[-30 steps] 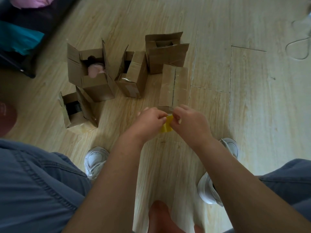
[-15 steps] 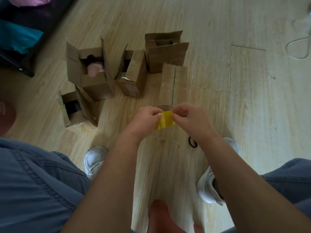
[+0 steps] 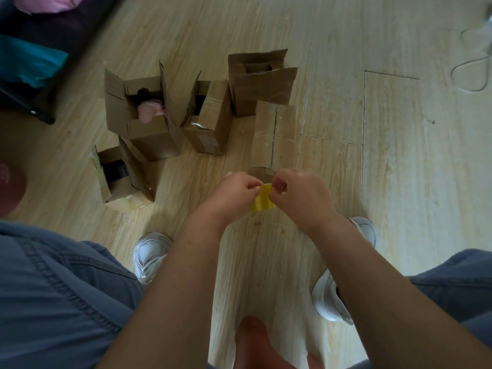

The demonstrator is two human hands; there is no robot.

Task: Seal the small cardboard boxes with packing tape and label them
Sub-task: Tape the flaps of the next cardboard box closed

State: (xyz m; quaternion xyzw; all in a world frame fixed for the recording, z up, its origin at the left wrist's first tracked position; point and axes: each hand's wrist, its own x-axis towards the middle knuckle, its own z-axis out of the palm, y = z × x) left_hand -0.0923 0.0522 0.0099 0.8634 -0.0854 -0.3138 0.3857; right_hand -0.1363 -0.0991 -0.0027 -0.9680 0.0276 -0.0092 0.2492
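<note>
- Left hand (image 3: 234, 194): fingers curled, pinching the left edge of the yellow tape piece (image 3: 263, 202).
- Right hand (image 3: 296, 198): fingers curled, pinching the right edge of the same piece.
- Yellow tape piece: held between the 2 hands above the wooden floor (image 3: 399, 155), most of it hanging below the fingertips. Half a second earlier it was spread wider; the fingertips had since drawn closer together.
- Closed cardboard box (image 3: 274, 134): on the floor just beyond the hands, flaps down, unmoved.
- Open cardboard boxes, 4, all beyond and left of the left hand, unmoved:
  - Box with pink item (image 3: 143, 121).
  - Box lying tilted (image 3: 210, 121).
  - Rearmost box (image 3: 259, 81).
  - Box with dark item (image 3: 119, 177), nearest the left hand.
- Small black loop, seen by the right wrist half a second earlier: no longer in view.
- White shoes, 2 (image 3: 151, 251) (image 3: 332, 296): below the forearms.
</note>
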